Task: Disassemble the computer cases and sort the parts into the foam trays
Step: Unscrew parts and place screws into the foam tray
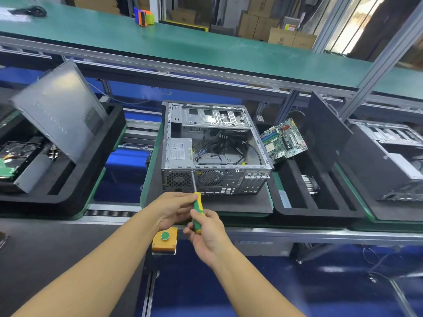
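Note:
An open grey computer case (pixel 215 143) lies on its side on a dark pallet in the middle, its power supply (pixel 179 152) and black cables showing inside. A green-and-yellow screwdriver (pixel 197 211) points up at the case's rear panel, its tip near the top edge beside the fan grille. My right hand (pixel 207 232) grips the handle's lower part. My left hand (pixel 176 208) pinches the handle's top end with fingertips. A green motherboard (pixel 283 140) leans in the black foam tray (pixel 318 211) to the right.
To the left, another foam tray (pixel 75 179) carries a tilted grey side panel (pixel 61 110) and a hard drive. A second case (pixel 393 161) sits far right behind a black panel (pixel 325 131). A yellow box with a green button (pixel 165 240) is mounted on the bench edge below my hands.

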A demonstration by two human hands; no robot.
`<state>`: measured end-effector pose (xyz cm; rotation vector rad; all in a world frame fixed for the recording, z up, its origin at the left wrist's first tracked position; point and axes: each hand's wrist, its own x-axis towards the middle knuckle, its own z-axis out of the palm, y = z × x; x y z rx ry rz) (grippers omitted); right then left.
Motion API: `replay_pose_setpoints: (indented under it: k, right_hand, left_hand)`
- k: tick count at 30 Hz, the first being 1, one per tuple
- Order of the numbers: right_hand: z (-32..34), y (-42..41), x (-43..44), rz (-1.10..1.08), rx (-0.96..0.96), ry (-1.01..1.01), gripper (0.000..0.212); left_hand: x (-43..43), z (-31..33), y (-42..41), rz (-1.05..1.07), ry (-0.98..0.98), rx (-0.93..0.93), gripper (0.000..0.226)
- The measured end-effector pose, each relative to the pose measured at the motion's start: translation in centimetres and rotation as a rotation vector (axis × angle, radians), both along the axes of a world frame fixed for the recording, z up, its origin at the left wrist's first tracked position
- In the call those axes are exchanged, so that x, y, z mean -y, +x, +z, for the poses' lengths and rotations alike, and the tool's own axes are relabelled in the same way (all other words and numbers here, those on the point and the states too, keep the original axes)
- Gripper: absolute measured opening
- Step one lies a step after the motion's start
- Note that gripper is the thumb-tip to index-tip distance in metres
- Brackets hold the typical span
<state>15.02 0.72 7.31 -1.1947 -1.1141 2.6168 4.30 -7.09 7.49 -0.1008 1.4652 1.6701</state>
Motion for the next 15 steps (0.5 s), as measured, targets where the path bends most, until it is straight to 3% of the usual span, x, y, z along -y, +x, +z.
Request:
replay_pose_setpoints:
  k: [4, 7, 12, 15]
  right_hand:
    - [0.2, 0.2, 0.1, 0.026, -0.009, 0.024, 0.038]
    - [0.6, -0.2, 0.5, 0.006, -0.011, 0.018, 0.041]
    - [0.8, 0.3, -0.2, 0.060, -0.004, -0.172, 0.046]
    - [0.8, 0.5, -0.4, 0.066, -0.023, -0.154, 0.036]
  left_hand:
    - [0.0, 0.6, 0.2, -0.100, -0.032, -0.023, 0.043]
    - [-0.2, 0.8, 0.5, -0.061, -0.025, -0.035, 0.047]
    - [0.0, 0.9, 0.3, -0.018, 0.126, 0.065, 0.030]
    - [0.1, 1.1, 0.2, -0.091, 0.159, 0.065, 0.026]
